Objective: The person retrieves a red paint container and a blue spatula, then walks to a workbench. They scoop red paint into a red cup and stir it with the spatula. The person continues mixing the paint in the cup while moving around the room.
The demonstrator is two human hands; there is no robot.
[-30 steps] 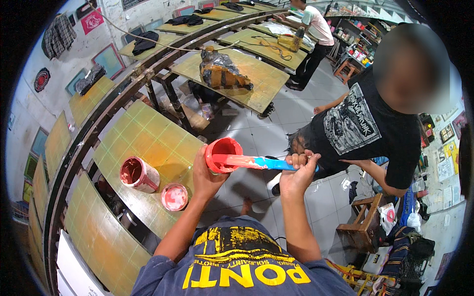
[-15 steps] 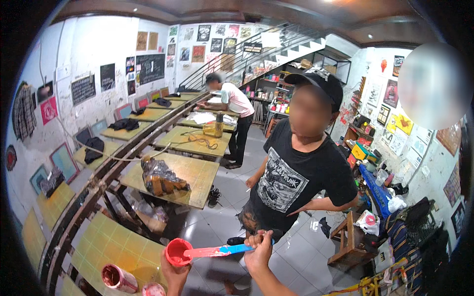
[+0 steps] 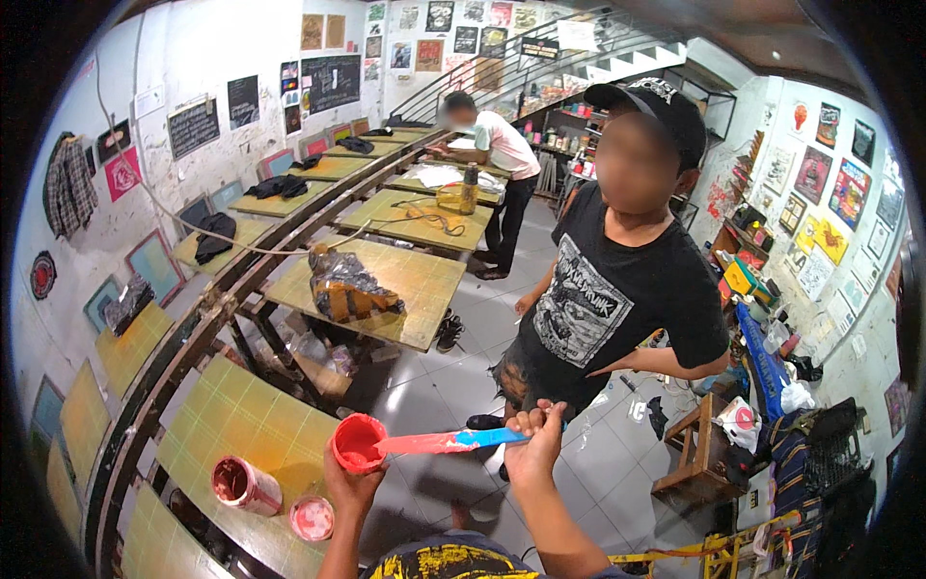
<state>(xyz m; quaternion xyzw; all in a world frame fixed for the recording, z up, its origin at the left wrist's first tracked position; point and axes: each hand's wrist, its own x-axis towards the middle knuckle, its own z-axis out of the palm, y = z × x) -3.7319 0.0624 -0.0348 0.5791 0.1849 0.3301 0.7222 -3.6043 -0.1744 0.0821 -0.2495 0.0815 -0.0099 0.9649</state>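
Note:
My left hand (image 3: 352, 490) is closed around a small red tub (image 3: 360, 429) with red paint inside, held out at the lower middle. My right hand (image 3: 535, 436) grips the blue end of a long flat spatula (image 3: 497, 436), whose other end is coated red and lies across the tub's mouth. Below and left of the tub, on a yellowish gridded board (image 3: 203, 415), stand an open paint container (image 3: 258, 490) with red-smeared insides and a smaller round red-smeared lid or shallow tub (image 3: 312, 518).
A co-worker in black (image 3: 617, 289) stands close ahead, right. Another person in a light shirt (image 3: 506, 145) bends over boards farther back. A metal rail (image 3: 285, 251) with boards runs along the left, one bearing a taped dark bundle (image 3: 347, 285). A wooden stool (image 3: 685, 444) is at right.
The view has tilted up from looking down at my hands, bringing the room and walls into sight. Both hands still hold the tub and spatula, now lower in the picture.

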